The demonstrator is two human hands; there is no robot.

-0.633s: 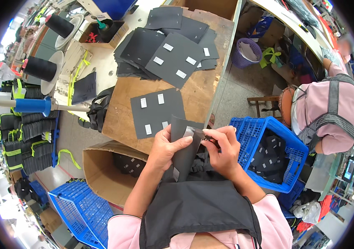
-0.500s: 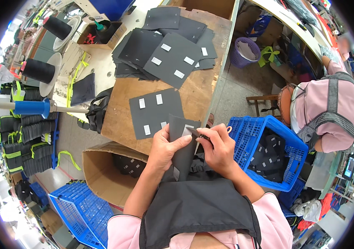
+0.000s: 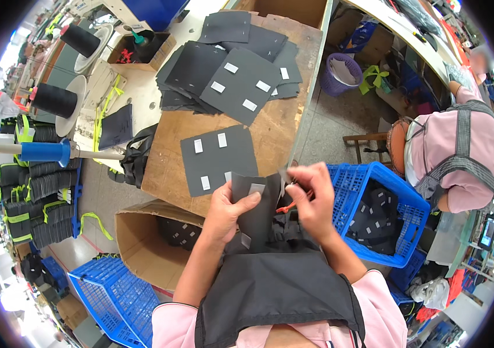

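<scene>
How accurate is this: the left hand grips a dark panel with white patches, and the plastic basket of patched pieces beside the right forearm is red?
Only the colour is wrong: the head view shows a blue, not red, plastic basket of patched pieces beside the right forearm. The left hand does grip a dark panel with white patches.

From the panel (image 3: pixel 261 213) in our left grip (image 3: pixel 225 212), we have our right grip (image 3: pixel 315 200) at three o'clock, with a crate (image 3: pixel 414 216) of pieces (image 3: pixel 374 220) beyond it. On our desk (image 3: pixel 279 129), another panel (image 3: pixel 219 159) lies at eleven and a pile (image 3: pixel 241 78) at twelve. A bin (image 3: pixel 334 86) stands at one, spools (image 3: pixel 55 100) at ten. A carton (image 3: pixel 142 249) with pieces inside is at eight, a second crate (image 3: pixel 111 296) beyond it.
</scene>
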